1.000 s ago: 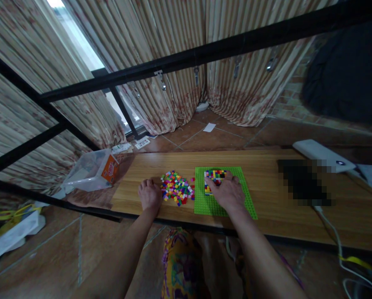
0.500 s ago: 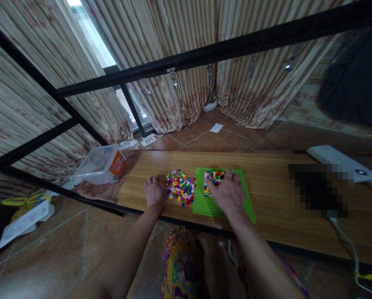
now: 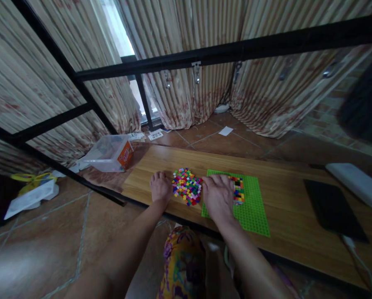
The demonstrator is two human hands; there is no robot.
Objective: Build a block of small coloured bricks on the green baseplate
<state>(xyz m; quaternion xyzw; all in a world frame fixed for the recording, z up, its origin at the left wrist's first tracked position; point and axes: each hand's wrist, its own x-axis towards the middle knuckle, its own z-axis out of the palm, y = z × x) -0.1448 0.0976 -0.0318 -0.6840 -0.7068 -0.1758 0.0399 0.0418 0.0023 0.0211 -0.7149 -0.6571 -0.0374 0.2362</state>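
A loose pile of small coloured building bricks (image 3: 187,187) lies on the wooden table between my two hands. My left hand (image 3: 161,187) rests on the tabletop at the pile's left edge, its fingers curled under; whatever may be inside them is hidden. My right hand (image 3: 218,197) is over the left part of a green baseplate (image 3: 254,211), its bent fingers close to the pile's right edge and the tips out of sight. Partly behind that hand, a multicoloured brick structure (image 3: 238,191) stands on the baseplate.
On the right of the table (image 3: 279,182) are a black flat device (image 3: 333,207) with a cable and a white box-like object (image 3: 357,182). A clear plastic tub (image 3: 109,153) with an orange label sits at the left. Black metal bars (image 3: 204,60) cross before the curtains.
My right hand has moved left, from above the brick structure to beside the pile, uncovering the structure's right part. My left hand stays beside the pile. The whole view has shifted slightly.
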